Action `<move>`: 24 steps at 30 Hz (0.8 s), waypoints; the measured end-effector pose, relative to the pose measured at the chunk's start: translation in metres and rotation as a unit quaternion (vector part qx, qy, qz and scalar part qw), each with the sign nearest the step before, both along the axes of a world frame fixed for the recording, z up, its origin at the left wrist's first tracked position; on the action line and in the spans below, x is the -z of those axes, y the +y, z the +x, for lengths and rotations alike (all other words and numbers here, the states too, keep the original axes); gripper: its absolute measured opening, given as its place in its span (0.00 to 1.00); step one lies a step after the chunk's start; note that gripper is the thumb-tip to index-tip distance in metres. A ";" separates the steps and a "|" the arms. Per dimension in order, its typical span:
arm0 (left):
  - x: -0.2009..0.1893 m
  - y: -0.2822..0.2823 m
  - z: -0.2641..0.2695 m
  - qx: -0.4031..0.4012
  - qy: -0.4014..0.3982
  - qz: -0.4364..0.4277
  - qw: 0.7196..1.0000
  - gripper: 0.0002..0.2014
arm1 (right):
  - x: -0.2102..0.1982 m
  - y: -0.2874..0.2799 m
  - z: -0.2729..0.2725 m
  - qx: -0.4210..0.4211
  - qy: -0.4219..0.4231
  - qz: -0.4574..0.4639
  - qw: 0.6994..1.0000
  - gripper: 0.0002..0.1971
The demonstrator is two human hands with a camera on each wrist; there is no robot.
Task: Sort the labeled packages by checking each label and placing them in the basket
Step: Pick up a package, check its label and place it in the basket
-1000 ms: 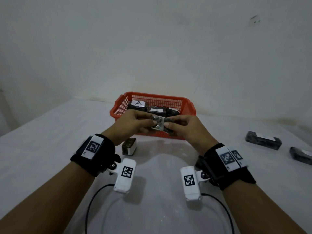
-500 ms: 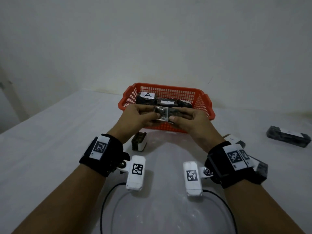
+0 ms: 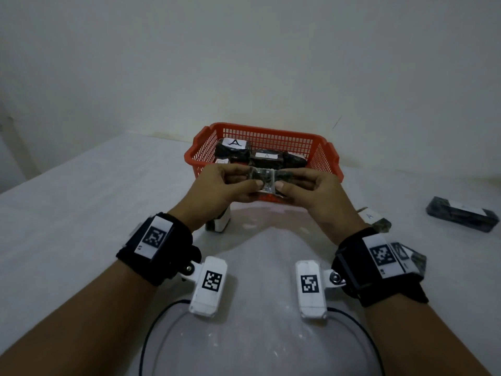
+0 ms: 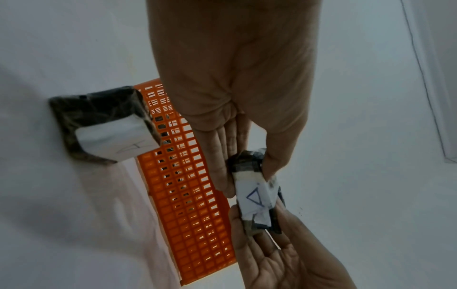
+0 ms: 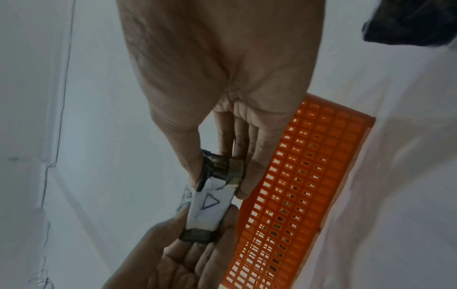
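Note:
Both hands hold one small dark wrapped package (image 3: 267, 179) in the air just in front of the orange basket (image 3: 326, 158). My left hand (image 3: 230, 185) pinches its left end and my right hand (image 3: 303, 187) pinches its right end. The package's white label (image 4: 256, 197) faces down and bears a hand-drawn triangle-like mark, also plain on the label (image 5: 209, 203) in the right wrist view. Inside the basket lie several dark packages; one label (image 3: 235, 143) reads A.
A dark package with a white label (image 3: 221, 222) stands on the white table under my left hand, close to the basket's front wall. More packages lie to the right: one marked A (image 3: 375, 219), one behind my right wrist (image 3: 414, 257), one far right (image 3: 461, 214).
The view has shifted so the basket sits further right and lower. Both hands keep hold of the package, now lifted slightly nearer the basket's front rim.

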State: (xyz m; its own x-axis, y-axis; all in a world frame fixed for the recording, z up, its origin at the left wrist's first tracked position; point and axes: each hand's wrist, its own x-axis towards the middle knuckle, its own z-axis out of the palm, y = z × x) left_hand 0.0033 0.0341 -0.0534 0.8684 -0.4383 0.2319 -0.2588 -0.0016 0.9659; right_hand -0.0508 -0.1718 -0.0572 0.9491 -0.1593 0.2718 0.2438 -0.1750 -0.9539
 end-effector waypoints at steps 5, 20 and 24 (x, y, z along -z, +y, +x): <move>0.001 0.002 -0.002 0.009 0.005 -0.019 1.000 0.16 | -0.002 -0.001 0.000 -0.009 0.002 0.009 1.000 0.16; 0.007 0.000 -0.003 0.006 -0.080 0.001 0.997 0.25 | 0.005 0.006 -0.001 -0.057 0.046 0.123 0.990 0.17; 0.010 -0.002 -0.001 0.015 -0.018 -0.015 1.000 0.18 | 0.007 0.002 -0.002 -0.061 0.017 0.090 0.994 0.17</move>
